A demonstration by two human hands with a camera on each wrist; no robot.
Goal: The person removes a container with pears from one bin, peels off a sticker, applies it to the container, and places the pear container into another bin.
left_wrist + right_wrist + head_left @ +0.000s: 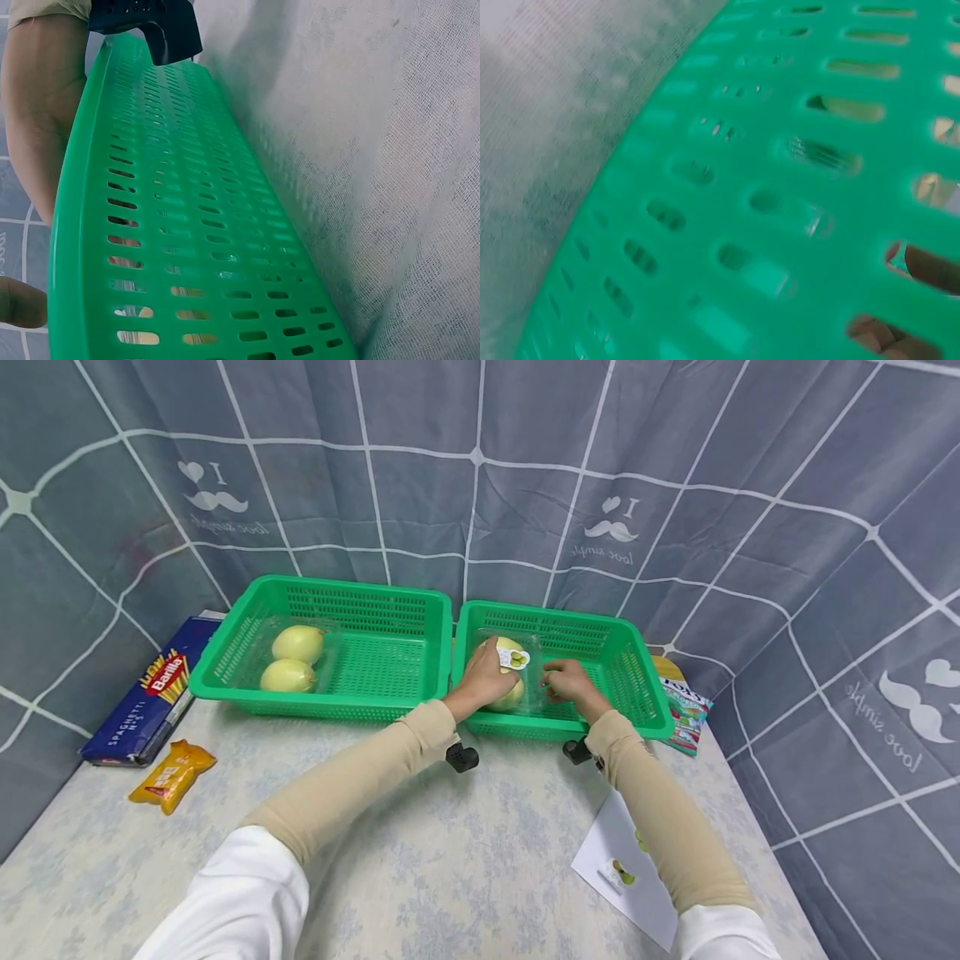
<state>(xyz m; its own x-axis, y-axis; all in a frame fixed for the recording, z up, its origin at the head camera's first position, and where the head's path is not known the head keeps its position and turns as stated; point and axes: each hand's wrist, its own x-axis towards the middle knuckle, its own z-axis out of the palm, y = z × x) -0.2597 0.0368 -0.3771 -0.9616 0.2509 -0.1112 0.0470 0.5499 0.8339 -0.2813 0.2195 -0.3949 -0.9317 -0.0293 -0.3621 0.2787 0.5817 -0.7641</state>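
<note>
Green plastic baskets stand side by side along the far edge of the worktop point(442, 877). Inside the left basket point(318, 702), a clear tray point(253, 652) sits toward the left end, carrying two pale yellow melons point(288, 676); bare slotted floor shows at the right end. The right basket point(525, 728) has a similar clear container point(535, 693) toward its left end, with pale yellow fruit point(513, 698) in it, partly covered by the left hand point(482, 681). This hand reaches over the basket's near rim; its fingertips touch a white label point(514, 657) with a green fruit picture, lying over the fruit. Whether its grip pinches the label or only presses it, I cannot tell. Beside the container's right edge, the right hand point(567, 681) has its fingers bent; whether its grip is clamped on the plastic cannot be told either.

By the worktop's far left corner lies a blue spaghetti box point(153, 693), with an orange packet point(172, 776) just nearer along the left edge. A red-and-green packet point(685, 714) lies near the far right corner. Toward the right edge, partly under the right forearm, is a white sheet point(611, 856) bearing fruit pictures.
</note>
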